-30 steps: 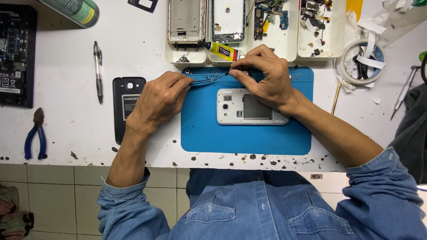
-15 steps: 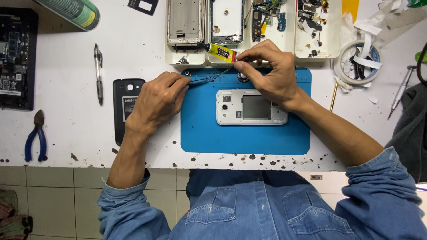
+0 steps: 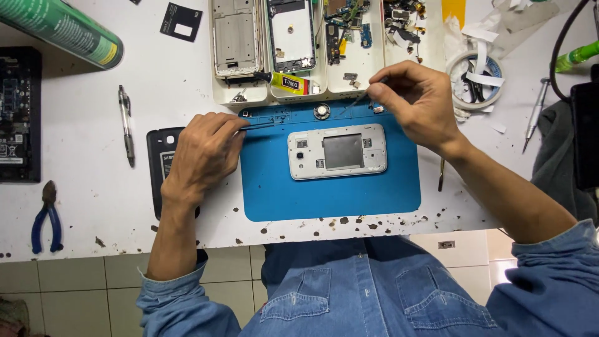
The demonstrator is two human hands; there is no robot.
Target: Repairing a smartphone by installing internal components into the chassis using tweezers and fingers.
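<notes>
1. I am seeing denim sleeves and a shirt front nearest the camera, at the bench edge.
2. A blue mat is lying on the white bench; the bench edge is showing dark specks.
3. A white phone frame, back up and opened, is resting flat on the mat's upper middle.
4. My left hand is lying half-curled over a black back cover, fingers pinching a thin dark tool that is pointing right along the mat's top edge.
5. My right hand is hovering over the mat's upper right corner, thumb and forefinger pinching another thin tool angled down-left toward a small round part.
6. Blue pliers are lying far left; a pen is lying left of the cover.
7. A white tray just beyond the mat is holding phone shells, a yellow glue tube and small parts.
8. A tape roll is sitting right of the tray; a green can is lying far left.
</notes>
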